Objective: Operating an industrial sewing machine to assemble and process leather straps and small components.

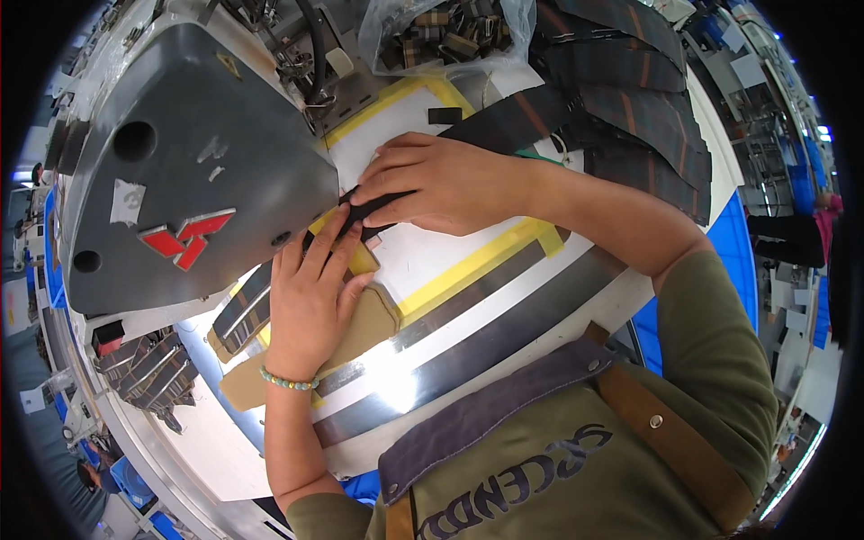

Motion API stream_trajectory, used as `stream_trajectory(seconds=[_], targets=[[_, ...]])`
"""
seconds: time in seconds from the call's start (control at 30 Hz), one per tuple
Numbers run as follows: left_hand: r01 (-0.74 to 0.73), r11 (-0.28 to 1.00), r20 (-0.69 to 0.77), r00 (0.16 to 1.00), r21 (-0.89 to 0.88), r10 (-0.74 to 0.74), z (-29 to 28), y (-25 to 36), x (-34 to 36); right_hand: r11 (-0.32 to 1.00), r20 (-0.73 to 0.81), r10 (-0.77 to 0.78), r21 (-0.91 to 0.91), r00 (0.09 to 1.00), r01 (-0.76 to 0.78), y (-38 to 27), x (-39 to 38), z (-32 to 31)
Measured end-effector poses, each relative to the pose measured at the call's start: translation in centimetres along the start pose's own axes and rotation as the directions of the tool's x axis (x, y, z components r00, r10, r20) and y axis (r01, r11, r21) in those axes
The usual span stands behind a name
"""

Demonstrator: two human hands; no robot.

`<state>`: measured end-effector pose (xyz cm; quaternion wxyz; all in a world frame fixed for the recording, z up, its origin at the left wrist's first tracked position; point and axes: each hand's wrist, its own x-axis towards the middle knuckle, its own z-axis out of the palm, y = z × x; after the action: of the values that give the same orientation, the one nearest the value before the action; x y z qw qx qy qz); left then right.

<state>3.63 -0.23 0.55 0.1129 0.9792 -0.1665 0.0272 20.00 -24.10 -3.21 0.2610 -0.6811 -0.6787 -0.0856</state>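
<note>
A narrow black fabric piece (382,209) lies at the right edge of a large dark grey sewing machine head (198,180). My right hand (459,184) bends its fingers over this piece and grips it from the far side. Fingers stretched out, my left hand (310,310) rests flat with its tips on the near end of the fabric. Under and beside the left hand are a tan flat board (373,315) and a striped plaid fabric piece (236,315). The machine head hides the needle area.
Layered plaid fabric pieces (639,117) pile up at the right, with a dark strip (513,117) reaching toward my right hand. A clear plastic bag (450,40) of small plaid pieces stands at the back. More plaid pieces (148,373) lie at the left. Yellow tape (477,270) borders the white work surface.
</note>
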Motion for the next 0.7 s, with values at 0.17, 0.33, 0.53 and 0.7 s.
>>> stream_trajectory(seconds=[0.17,0.33,0.53,0.7], targets=[[0.004,0.998,-0.038,0.999,-0.066,-0.006,0.3,-0.5,0.0,0.999,0.043,0.024,0.041,0.999,-0.025,0.2,0.0,0.0],[0.027,0.999,-0.15,0.988,0.042,-0.02,-0.1,-0.7,-0.6,0.998,0.058,0.038,0.047,0.998,-0.041,0.2,0.1,0.0],[0.031,0.994,-0.056,0.998,0.104,-0.025,-1.1,-0.3,-1.0,0.999,0.06,0.034,0.032,0.998,-0.036,0.2,0.4,-0.2],[0.025,0.994,-0.024,0.999,0.108,-0.023,-1.5,-0.5,-0.6,1.0,0.073,0.024,0.015,0.997,-0.026,0.3,0.6,-0.4]])
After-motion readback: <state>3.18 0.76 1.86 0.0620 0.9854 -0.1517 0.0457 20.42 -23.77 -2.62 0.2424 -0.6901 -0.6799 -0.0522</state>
